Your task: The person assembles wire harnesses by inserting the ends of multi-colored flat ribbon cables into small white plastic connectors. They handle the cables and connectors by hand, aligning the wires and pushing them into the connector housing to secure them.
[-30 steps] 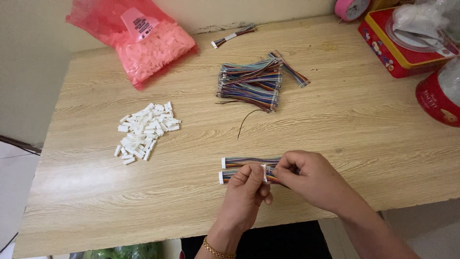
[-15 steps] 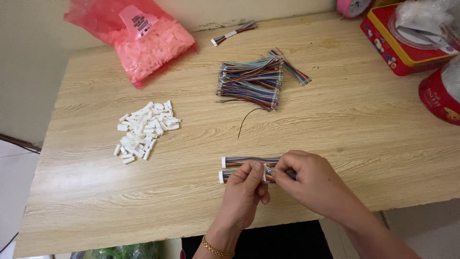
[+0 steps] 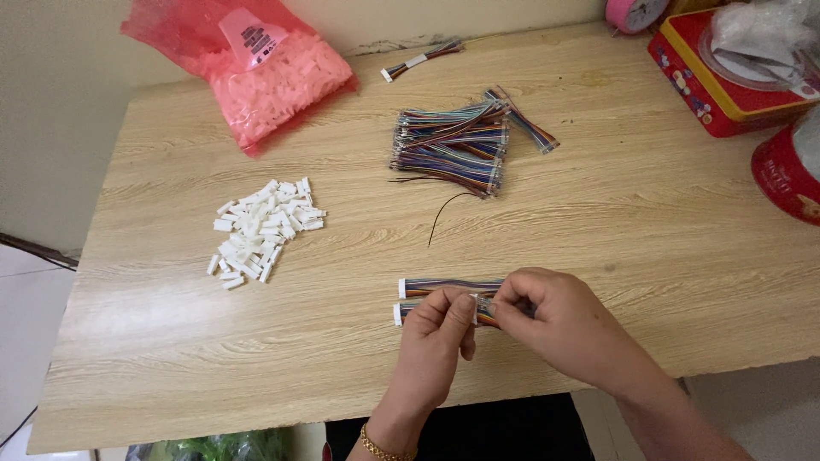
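Multicoloured ribbon cable with a white plug end (image 3: pixel 444 287) | sits near the front edge of the light wooden table (image 3: pixel 598 222), hands on top of it | left hand (image 3: pixel 437 341) pinching a small white plastic connector (image 3: pixel 475 307) | right hand (image 3: pixel 559 320) pinching the cable's wire end right up against it | pile of loose white connectors (image 3: pixel 260 229) off to the left | bundle of coloured wires (image 3: pixel 453 145) further back

A short multicoloured ribbon cable (image 3: pixel 487 318) with a small white connector (image 3: pixel 475 307) at its end is pinched between both hands. Two finished cables (image 3: pixel 444 287) with white end plugs lie flat just beside it on the tabletop's near edge.
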